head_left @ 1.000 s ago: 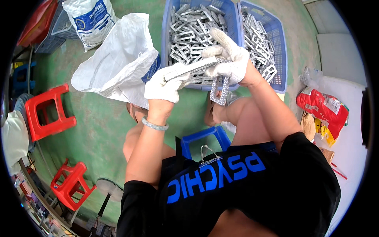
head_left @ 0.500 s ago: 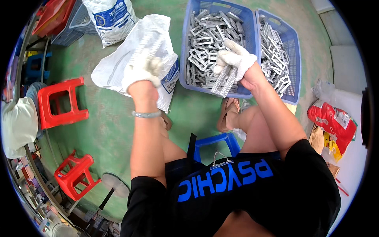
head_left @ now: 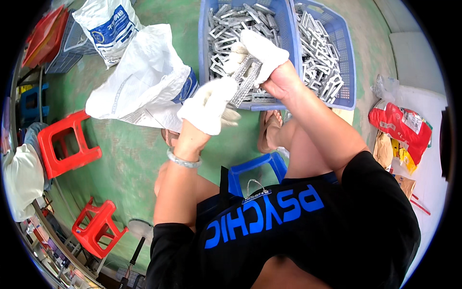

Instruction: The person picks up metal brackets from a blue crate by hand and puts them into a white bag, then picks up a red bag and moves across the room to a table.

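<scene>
My right hand [head_left: 263, 54], in a white knit glove, is closed around grey metal frames [head_left: 246, 83] above the near edge of a blue basket [head_left: 204, 53]. They are long, with ridged sides and open middles; how many it holds is unclear. My left hand [head_left: 209, 103], gloved too, is beside their lower end with its fingers apart, some above and some below. Whether it touches them is hard to see. Loose metal frames [head_left: 224, 31] of the same kind fill the basket. A white woven sack [head_left: 139, 77] lies with its mouth spread, left of my left hand.
A second blue basket [head_left: 350, 62] of frames adjoins on the right. Behind the sack stands a full white bag [head_left: 107, 29]. Red stools [head_left: 67, 144] are at the left, a blue stool [head_left: 274, 166] between my legs, a red package [head_left: 402, 125] at the right.
My left hand has come from over the white sack, rightward and nearer me, to the frames' lower end. The blurred, ridged pale thing at its fingers is gone. My right hand still holds frames.
</scene>
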Demonstrator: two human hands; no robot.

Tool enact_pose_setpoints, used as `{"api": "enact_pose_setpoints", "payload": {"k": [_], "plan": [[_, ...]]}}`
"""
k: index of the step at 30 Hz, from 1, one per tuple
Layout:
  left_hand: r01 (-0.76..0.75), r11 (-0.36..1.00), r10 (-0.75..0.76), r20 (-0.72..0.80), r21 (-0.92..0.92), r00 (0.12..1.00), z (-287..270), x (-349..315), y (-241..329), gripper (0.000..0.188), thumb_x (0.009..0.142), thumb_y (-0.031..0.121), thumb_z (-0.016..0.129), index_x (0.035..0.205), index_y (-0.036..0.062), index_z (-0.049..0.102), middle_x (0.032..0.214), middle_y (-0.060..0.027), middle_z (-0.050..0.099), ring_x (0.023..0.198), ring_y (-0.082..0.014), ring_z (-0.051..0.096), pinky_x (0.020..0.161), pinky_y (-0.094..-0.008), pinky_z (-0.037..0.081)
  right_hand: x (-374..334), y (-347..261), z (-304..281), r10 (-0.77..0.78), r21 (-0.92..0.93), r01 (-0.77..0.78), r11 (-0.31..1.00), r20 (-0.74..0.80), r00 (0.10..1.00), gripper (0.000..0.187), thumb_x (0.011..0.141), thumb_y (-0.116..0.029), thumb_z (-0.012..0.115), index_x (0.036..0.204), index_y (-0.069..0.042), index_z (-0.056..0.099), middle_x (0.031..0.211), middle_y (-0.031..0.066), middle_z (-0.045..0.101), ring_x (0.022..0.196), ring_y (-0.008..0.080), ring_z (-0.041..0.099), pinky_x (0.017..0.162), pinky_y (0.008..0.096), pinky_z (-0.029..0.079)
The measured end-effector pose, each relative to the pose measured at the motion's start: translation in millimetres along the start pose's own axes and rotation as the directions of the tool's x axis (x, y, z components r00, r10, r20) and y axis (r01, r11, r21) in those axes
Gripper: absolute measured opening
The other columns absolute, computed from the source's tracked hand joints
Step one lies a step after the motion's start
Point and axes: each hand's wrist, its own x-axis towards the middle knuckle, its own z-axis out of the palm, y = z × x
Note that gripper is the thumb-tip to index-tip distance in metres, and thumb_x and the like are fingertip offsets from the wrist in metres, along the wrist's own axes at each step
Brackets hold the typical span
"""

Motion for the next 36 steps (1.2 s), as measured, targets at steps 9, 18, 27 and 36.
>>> {"api": "enact_pose_setpoints", "payload": {"k": [9, 18, 27, 36], "plan": [[-0.455, 0.799, 0.560, -0.210, 0.394, 0.801, -2.6, 15.0, -28.6, 0.032, 0.078, -0.001, 0.070, 0.107, -0.0083, 0.059, 0.086, -0.0095, 0.065, 0.075, -0.0134, 0.064, 0.065, -0.0232, 0.053, -4.5, -4.4, 16.2, 0.029, 0.087, -0.039, 0.995, 0.109, 0.994, 0.045, 0.096, -0.038, 0.046, 0.124, -0.004, 0.045, 0.109, 0.0156, 0.059, 0.098, 0.0294, 0.060, 0.087, 0.0411, 0.049], [-0.674, 0.667, 0.736, -0.141, 0.316, 0.662, -14.6, 23.3, -33.4, 0.032, 0.078, -0.014, 0.059, 0.110, -0.0106, 0.056, 0.095, -0.0155, 0.064, 0.087, -0.0222, 0.065, 0.076, -0.0303, 0.054, -3.7, -4.2, 18.9, 0.092, 0.085, -0.104, 0.991, 0.136, 0.986, 0.053, 0.096, -0.045, 0.040, 0.128, -0.003, 0.041, 0.116, 0.0186, 0.055, 0.110, 0.0325, 0.054, 0.099, 0.0489, 0.041], [-0.676, 0.710, 0.704, -0.179, 0.195, 0.688, -15.0, 27.8, -30.2, 0.048, 0.079, -0.015, 0.057, 0.125, -0.0101, 0.045, 0.094, -0.0173, 0.063, 0.080, -0.0199, 0.064, 0.075, -0.0284, 0.054, 1.7, -1.0, 14.2, 0.115, 0.080, -0.127, 0.989, 0.143, 0.983, 0.049, 0.094, -0.037, 0.049, 0.131, -0.005, 0.041, 0.116, 0.0147, 0.057, 0.105, 0.0260, 0.057, 0.092, 0.0383, 0.046], [-0.694, 0.406, 0.873, -0.027, 0.595, 0.488, -23.3, 24.5, -23.3, 0.051, 0.072, -0.008, 0.066, 0.121, -0.0057, 0.053, 0.085, -0.0132, 0.065, 0.077, -0.0231, 0.064, 0.075, -0.0292, 0.051, -1.9, 0.7, 8.3, 0.116, -0.117, -0.097, 0.988, 0.174, 0.978, 0.056, 0.093, -0.030, 0.051, 0.139, -0.003, 0.033, 0.125, 0.0175, 0.052, 0.111, 0.0299, 0.055, 0.096, 0.0436, 0.044]]}}
